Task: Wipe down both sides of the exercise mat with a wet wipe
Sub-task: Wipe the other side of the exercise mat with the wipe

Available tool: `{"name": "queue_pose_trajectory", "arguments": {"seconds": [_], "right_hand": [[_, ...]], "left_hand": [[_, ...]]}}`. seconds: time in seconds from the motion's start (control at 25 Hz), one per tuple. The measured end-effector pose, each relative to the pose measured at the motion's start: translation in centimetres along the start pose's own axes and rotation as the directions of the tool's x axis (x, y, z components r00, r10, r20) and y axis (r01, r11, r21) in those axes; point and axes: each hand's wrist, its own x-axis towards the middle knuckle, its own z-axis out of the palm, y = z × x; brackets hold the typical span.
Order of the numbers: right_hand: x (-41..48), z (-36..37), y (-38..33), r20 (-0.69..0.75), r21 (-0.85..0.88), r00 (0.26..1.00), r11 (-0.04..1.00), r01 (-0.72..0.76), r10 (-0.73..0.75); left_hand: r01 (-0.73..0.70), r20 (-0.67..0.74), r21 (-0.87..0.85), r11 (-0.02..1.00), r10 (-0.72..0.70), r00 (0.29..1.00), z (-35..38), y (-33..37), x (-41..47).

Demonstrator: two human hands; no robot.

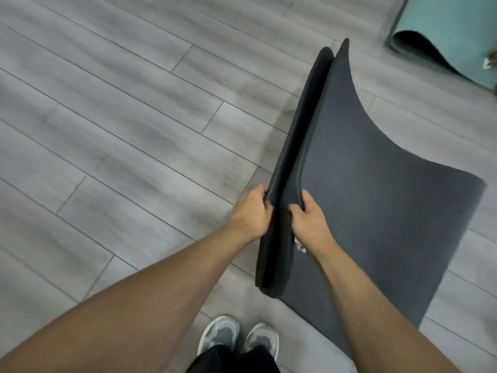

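Dark grey foam exercise mat lies on the grey wood-look plank floor, right of centre. Its right part is flat on the floor with the far corner dipping, and its left long edge is lifted and doubled over into a narrow upright fold running away from the person. Left hand grips the outer layer of that fold, fingers curled round the edge. Right hand grips the inner layer just beside it, thumb and fingers pinching the mat. The hands are near each other but apart, with the fold between them, and both forearms are bare. A small white patch shows on the mat under the right wrist; can't tell what it is. Teal rolled mat sits at the top right corner, well apart from the dark one. Grey sneakers and black trousers show at the bottom edge, near the mat's closest corner.
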Motion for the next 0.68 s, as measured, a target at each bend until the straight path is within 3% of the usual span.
{"name": "queue_pose_trajectory", "arguments": {"seconds": [0.12,0.4,0.68], "right_hand": [[-0.5,1.2,-2.8,0.058,0.03,0.997,0.999,0.041,-0.042],[0.8,6.6,-8.7,0.087,0.112,0.995,0.993,0.036,-0.046],[3.5,18.2,-14.4,0.124,0.131,0.992,0.991,-0.011,-0.005]], "left_hand": [[-0.01,-0.054,0.075,0.997,0.014,0.998,-2.9,-0.1,0.2],[0.008,-0.019,0.124,0.992,-0.006,1.0,-9.8,-2.4,3.4],[0.058,-0.022,0.177,0.983,-0.055,0.998,-20.0,-10.1,7.8]]}}
